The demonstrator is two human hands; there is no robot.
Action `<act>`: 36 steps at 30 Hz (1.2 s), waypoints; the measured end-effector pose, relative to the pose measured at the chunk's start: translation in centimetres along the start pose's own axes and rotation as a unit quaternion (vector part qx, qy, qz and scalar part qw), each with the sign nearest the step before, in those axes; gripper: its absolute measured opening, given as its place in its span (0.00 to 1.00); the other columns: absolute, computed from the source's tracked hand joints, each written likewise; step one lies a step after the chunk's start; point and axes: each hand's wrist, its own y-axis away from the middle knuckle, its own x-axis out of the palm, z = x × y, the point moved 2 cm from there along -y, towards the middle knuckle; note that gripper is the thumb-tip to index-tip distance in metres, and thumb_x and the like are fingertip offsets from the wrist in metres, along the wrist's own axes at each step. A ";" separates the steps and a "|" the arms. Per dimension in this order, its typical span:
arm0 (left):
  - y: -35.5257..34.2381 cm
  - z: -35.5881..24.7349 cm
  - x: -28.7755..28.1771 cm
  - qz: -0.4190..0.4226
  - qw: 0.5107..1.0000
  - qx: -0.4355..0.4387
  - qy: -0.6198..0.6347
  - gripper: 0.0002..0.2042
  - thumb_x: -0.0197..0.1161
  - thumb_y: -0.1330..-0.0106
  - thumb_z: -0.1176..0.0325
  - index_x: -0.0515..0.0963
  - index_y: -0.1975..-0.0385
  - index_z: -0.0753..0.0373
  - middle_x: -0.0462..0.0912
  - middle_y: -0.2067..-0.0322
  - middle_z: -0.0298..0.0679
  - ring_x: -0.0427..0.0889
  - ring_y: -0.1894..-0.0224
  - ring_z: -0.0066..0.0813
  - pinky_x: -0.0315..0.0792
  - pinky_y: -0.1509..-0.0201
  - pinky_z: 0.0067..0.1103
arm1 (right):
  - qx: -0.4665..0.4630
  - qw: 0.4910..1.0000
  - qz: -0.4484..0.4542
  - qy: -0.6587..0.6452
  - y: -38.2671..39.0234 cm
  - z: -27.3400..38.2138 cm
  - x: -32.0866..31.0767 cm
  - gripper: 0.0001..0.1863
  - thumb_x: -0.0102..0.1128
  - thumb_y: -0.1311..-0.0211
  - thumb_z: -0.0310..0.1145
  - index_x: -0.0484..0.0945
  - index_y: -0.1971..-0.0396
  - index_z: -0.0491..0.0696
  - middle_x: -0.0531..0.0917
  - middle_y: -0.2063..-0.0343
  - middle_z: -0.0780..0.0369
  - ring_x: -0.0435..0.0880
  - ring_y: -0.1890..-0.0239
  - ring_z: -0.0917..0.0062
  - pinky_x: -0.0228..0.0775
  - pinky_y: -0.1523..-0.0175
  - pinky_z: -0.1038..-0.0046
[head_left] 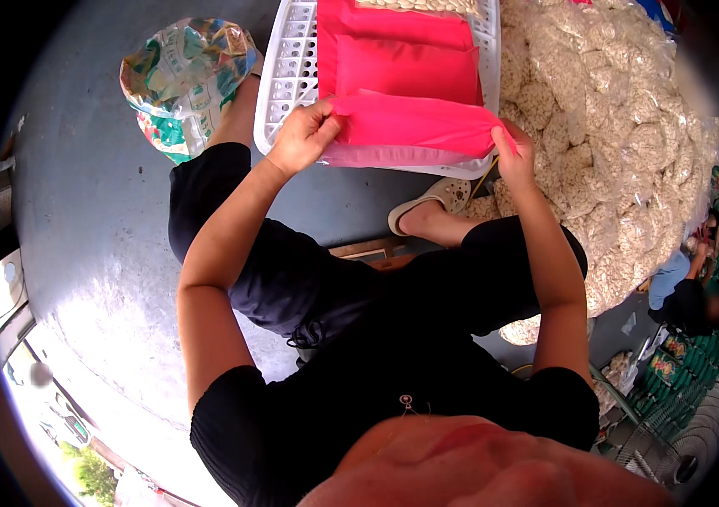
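A pink flat bag (414, 122) is stretched between my two hands across the front of a white perforated plastic crate (284, 59). My left hand (302, 135) pinches its left end, and my right hand (516, 156) grips its right end. Behind it in the crate lie more pink pieces (401, 68), with a clear bag of pale oval things (418, 5) at the far end.
A heap of clear bags of pale granular stuff (604, 152) fills the right. A crumpled printed sack (190, 68) lies upper left on the grey floor (80, 194). At far right are a co-worker (685, 296), green packages (706, 363) and a fan (697, 431).
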 end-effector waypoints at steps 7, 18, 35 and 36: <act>-3.1 -0.3 0.6 -0.160 0.985 0.004 0.063 0.17 0.59 0.29 0.64 0.75 0.79 0.67 0.69 0.85 0.27 0.64 0.79 0.13 0.63 0.76 0.18 | 0.125 0.981 -0.118 -0.085 -4.3 -0.8 1.4 0.18 0.54 0.28 0.41 0.81 0.63 0.39 0.80 0.72 0.69 0.73 0.68 0.87 0.66 0.61 0.82; -3.4 2.2 0.9 -0.224 0.954 -0.053 -0.192 0.16 0.60 0.35 0.56 0.80 0.78 0.63 0.80 0.84 0.45 0.80 0.81 0.41 0.72 0.74 0.31 | 0.171 0.944 -0.065 0.274 -7.5 -2.5 2.6 0.22 0.52 0.34 0.50 0.84 0.66 0.46 0.83 0.75 0.53 0.83 0.67 0.60 0.73 0.59 0.62; -5.1 -0.5 -1.5 0.022 0.911 -0.066 -0.407 0.22 0.48 0.30 0.51 0.74 0.43 0.56 0.85 0.75 0.42 0.85 0.72 0.42 0.77 0.69 0.37 | -0.098 0.861 0.189 0.463 -16.6 3.1 11.6 0.33 0.56 0.42 0.64 0.78 0.55 0.47 0.84 0.62 0.52 0.81 0.56 0.57 0.71 0.52 0.59; -5.4 -0.5 -2.0 0.038 0.916 -0.064 -0.394 0.22 0.48 0.30 0.52 0.75 0.44 0.56 0.85 0.73 0.43 0.85 0.70 0.43 0.77 0.66 0.38 | -0.080 0.860 0.221 0.453 -17.1 3.1 11.7 0.32 0.57 0.42 0.63 0.79 0.57 0.46 0.84 0.65 0.51 0.82 0.59 0.56 0.72 0.53 0.59</act>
